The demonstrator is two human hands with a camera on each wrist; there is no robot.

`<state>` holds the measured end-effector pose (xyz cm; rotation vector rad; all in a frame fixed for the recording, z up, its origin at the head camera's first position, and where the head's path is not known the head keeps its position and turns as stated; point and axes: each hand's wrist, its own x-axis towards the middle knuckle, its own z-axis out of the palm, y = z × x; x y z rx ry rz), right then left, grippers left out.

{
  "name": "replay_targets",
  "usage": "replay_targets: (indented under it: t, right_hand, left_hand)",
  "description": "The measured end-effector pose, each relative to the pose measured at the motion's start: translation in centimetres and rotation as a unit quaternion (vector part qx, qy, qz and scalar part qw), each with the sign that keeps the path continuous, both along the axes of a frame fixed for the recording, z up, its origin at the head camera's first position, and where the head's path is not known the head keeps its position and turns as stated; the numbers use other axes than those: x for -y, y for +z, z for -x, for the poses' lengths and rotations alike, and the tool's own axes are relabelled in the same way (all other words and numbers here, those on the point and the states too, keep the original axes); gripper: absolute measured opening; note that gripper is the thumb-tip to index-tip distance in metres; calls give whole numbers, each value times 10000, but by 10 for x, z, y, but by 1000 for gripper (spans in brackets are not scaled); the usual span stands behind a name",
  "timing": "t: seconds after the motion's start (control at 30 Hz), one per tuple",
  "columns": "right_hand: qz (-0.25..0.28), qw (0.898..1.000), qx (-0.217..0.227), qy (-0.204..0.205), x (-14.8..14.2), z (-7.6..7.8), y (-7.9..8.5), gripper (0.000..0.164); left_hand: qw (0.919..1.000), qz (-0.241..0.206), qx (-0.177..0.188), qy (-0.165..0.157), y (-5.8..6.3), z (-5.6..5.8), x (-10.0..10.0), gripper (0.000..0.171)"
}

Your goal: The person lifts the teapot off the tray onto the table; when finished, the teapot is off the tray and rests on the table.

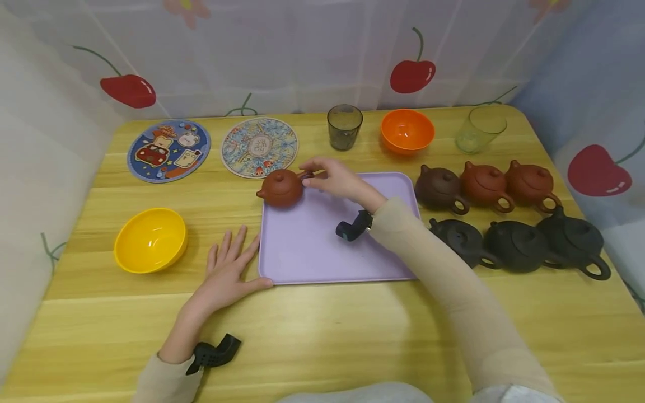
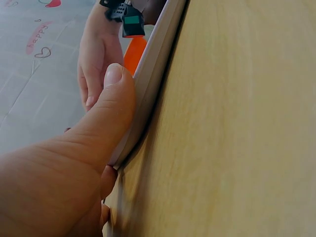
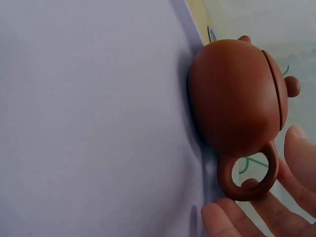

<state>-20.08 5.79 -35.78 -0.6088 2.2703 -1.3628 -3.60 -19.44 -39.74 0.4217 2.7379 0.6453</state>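
A reddish-brown clay teapot (image 1: 282,188) sits upright at the far left corner of the lilac tray (image 1: 332,246), spout to the left. My right hand (image 1: 330,178) is at its handle. In the right wrist view, the fingers (image 3: 222,219) spread loosely about the handle ring (image 3: 247,192), one fingertip showing through the hole and the thumb standing apart from it. My left hand (image 1: 229,274) rests on the table with fingers spread, beside the tray's left side. Its thumb (image 2: 118,94) lies along the tray's near left corner.
Several brown, red and black teapots (image 1: 484,184) stand in two rows right of the tray. Behind it are a dark glass (image 1: 344,131), an orange bowl (image 1: 407,132) and a greenish glass (image 1: 478,131). Two round mats (image 1: 168,151) and a yellow bowl (image 1: 151,240) lie left.
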Motion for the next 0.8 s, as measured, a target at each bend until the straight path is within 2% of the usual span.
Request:
replay_targets:
  t: [0.17,0.3,0.43,0.57,0.7,0.8]
  right_hand:
    - [369,9992,183,-15,0,4,-11,34]
    - [554,9963,468,-450,4,4,-16,29]
    - [874,9883,821,-945,9,2,-21,22]
    - [1323,9728,1294,-1394,11,-3,-26,21]
    - [1862,9489,1805,-1798,5,-10,-26,23]
    - [2172,9361,1881,-2031,-6,-19,-22,22]
  left_hand:
    - [10000,7,-33,18,-1,0,-1,89]
    - [10000,-9,-56,0,-1,0,-2,89]
    - [10000,-18,-40,7,-1,-1,-3,89]
    - [10000,6,-14,16,0,-1,-3,89]
    - [10000,10,19,2,1,-1,-4,89]
    - [10000,15,73,-15,2,0,-5,90]
